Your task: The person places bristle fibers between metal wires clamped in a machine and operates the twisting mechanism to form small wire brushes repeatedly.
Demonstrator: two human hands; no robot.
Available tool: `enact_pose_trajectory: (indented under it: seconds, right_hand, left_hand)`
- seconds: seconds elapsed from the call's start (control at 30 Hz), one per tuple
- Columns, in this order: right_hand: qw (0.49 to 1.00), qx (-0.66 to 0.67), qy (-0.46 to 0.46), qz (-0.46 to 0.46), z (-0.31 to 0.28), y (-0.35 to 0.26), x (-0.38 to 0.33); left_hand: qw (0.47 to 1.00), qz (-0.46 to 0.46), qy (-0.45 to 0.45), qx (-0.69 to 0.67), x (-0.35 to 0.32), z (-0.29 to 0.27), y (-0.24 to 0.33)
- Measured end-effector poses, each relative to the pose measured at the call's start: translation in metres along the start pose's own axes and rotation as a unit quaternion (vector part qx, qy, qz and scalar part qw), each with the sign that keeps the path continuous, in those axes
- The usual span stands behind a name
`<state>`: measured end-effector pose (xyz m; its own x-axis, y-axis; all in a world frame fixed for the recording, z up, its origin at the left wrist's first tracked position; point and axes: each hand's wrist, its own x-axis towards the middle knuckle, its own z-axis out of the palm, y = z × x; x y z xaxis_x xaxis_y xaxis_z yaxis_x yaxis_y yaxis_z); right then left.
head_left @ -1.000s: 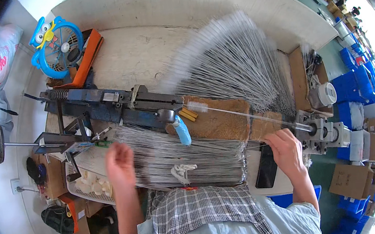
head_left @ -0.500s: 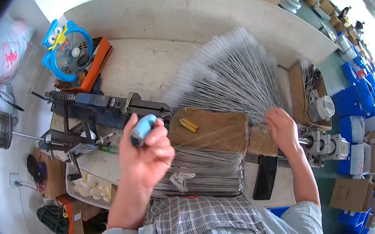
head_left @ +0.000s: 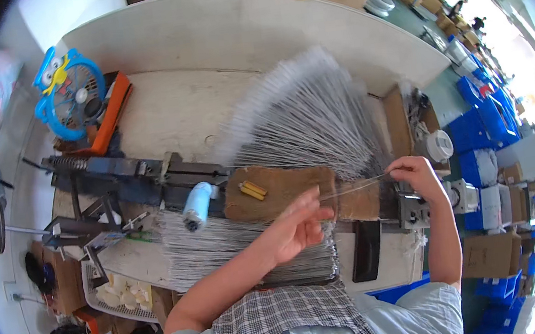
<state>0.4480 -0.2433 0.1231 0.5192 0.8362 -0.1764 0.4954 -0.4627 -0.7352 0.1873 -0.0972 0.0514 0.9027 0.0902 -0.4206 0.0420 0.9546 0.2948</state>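
My right hand (head_left: 415, 178) pinches a thin metal wire (head_left: 358, 189) above the right end of the brown cloth pad (head_left: 278, 199). The wire stretches left toward my left hand (head_left: 294, 227), whose fingers are apart and slightly blurred over the pad's front edge. Whether its fingertips touch the wire I cannot tell. A blue cylindrical handle (head_left: 199, 201) with a dark end stands free by the metal bench fixture (head_left: 181, 176). Beyond the pad a big fan of thin grey wires (head_left: 309, 121) is spread out. More wires (head_left: 203, 246) lie bundled on the near side, partly under my left forearm.
Two yellow sticks (head_left: 253, 190) rest on the pad. A black phone (head_left: 366, 250) lies near the front edge. To the right stand a cardboard box (head_left: 400, 124) and a white tape roll (head_left: 439, 145). A blue fan (head_left: 72, 95) sits at the far left beside an orange tray (head_left: 113, 113).
My left hand has let go of the blue handle and moved right, over the pad. My right hand has drawn a wire away from the fan. The whole view has shifted slightly.
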Motion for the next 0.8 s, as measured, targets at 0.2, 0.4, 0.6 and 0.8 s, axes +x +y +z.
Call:
enact_pose_trajectory:
  seconds: [0.2,0.4,0.6,0.8]
  right_hand:
    - [0.998,-0.048,-0.023,0.038,-0.002,-0.001,-0.029]
    - [0.872,-0.363,0.156,-0.288,0.029,-0.005,-0.049]
    - [0.864,-0.286,0.079,-0.407,0.061,-0.039,-0.015]
    - [0.918,-0.018,-0.030,-0.395,0.128,-0.095,0.041]
  left_hand:
    - [0.903,0.213,-0.054,0.369,0.028,0.022,0.004]
    - [0.789,0.262,0.106,0.546,0.005,0.030,0.009]
    - [0.852,0.221,0.097,0.464,-0.004,0.028,0.013]
    - [0.857,0.257,0.137,0.425,-0.044,-0.010,0.026]
